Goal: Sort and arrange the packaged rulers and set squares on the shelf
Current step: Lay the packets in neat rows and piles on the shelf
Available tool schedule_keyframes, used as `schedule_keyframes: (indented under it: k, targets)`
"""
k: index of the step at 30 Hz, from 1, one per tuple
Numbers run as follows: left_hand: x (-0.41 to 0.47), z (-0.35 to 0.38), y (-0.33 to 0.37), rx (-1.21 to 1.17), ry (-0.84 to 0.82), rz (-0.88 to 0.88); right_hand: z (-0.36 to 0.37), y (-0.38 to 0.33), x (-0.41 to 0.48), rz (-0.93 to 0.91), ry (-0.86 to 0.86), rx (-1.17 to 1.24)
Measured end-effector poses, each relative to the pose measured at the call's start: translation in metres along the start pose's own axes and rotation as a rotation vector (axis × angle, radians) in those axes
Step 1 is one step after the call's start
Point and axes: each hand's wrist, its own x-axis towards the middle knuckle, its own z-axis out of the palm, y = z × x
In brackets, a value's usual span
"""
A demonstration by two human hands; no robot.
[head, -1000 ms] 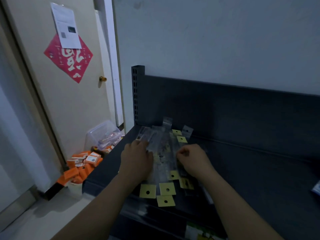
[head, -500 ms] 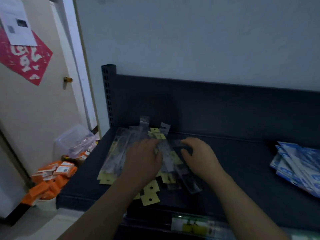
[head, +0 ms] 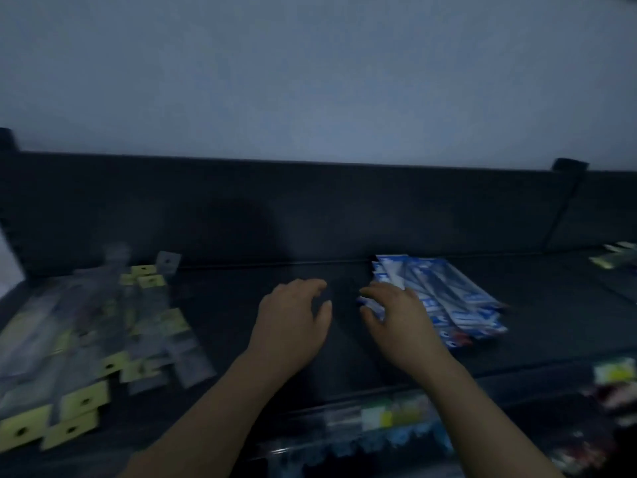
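The blue and white packs (head: pixel 458 298) are lying in a loose, fanned pile on the right part of the dark shelf (head: pixel 224 298), close to its far edge. The picture is blurry, so you cannot tell what is inside them. The clear packs (head: pixel 86 326) with yellow tags are lying in a messy heap on the left part of the same shelf, well apart from the blue pile. Their yellow tags are pointing both near and far, and some are reaching close to the near edge.

Your right hand (head: pixel 401 322) is hovering at the near left corner of the blue pile. Its fingers are spreading wide and bending only a little, and it is gripping nothing. Part of the hand is covering the pile's edge, and the blur is making it hard to tell if your fingertips are touching the packs. Your left hand (head: pixel 293 326) is hovering just beside it, over the bare middle of the shelf, between the two piles. Its fingers are also loose and spread, and it is holding nothing. The two hands are near each other but are not touching.

Behind the piles the dark back panel (head: pixel 344 208) is standing upright, and a pale wall (head: pixel 310 81) is rising above it. Far off to the right, a few greenish packs (head: pixel 617 257) are lying flat. Below the near edge, a lower shelf (head: pixel 379 419) is showing more packs in green, blue and red, all blurred.
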Motion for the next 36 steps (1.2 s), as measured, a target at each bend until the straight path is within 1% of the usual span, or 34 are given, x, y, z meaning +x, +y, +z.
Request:
schedule_keyframes:
  k: [3,7,12,17,23,28,31,36]
  targets:
    - [0.017,0.037,0.053,-0.045,-0.06,0.035,-0.033,0.059,-0.011,0.061,0.012,-0.027]
    - [0.043,0.084,0.121,-0.183,-0.121,0.069,-0.072,0.133,-0.026,0.123,0.048,-0.031]
    - [0.075,0.134,0.187,-0.225,-0.194,0.114,-0.107,0.209,-0.035,0.22,0.074,-0.083]
    - [0.115,0.174,0.235,-0.285,-0.249,0.141,-0.133,0.269,-0.031,0.317,0.105,-0.121]
    - [0.164,0.224,0.284,-0.276,-0.316,0.254,-0.159,0.331,-0.031,0.465,0.156,-0.135]
    - [0.19,0.264,0.321,-0.281,-0.425,0.3,-0.176,0.384,-0.035,0.607,0.167,-0.165]
    - [0.201,0.287,0.341,-0.273,-0.472,0.311,-0.184,0.415,-0.035,0.686,0.14,-0.185]
    - [0.217,0.33,0.372,-0.275,-0.507,0.296,-0.194,0.486,-0.032,0.77,0.167,-0.17]
